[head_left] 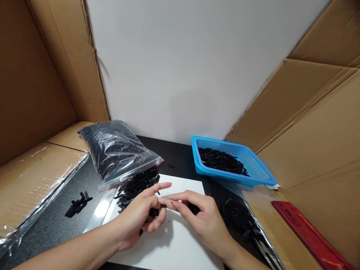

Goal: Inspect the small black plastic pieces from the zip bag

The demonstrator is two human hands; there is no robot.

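Over the white sheet (pixel 182 243), my two hands meet at the fingertips. My left hand (pixel 147 210) is curled around a few small black pieces (pixel 154 212), its index finger stretched out. My right hand (pixel 201 212) pinches with thumb and index finger at the left hand's fingertips; what lies in that pinch is too small to make out. More dark pieces (pixel 194 208) show inside the right hand's curled fingers. Just behind the left hand is a heap of slim black pieces (pixel 137 187) on the sheet's far left corner.
A clear plastic bag (pixel 115 146) full of black pieces lies at the back left. The blue basket (pixel 258 168) at the back right holds many more. A small pile (pixel 78 205) sits at left, another pile (pixel 240 215) at right, near a red object (pixel 306 236). Cardboard walls flank the table.
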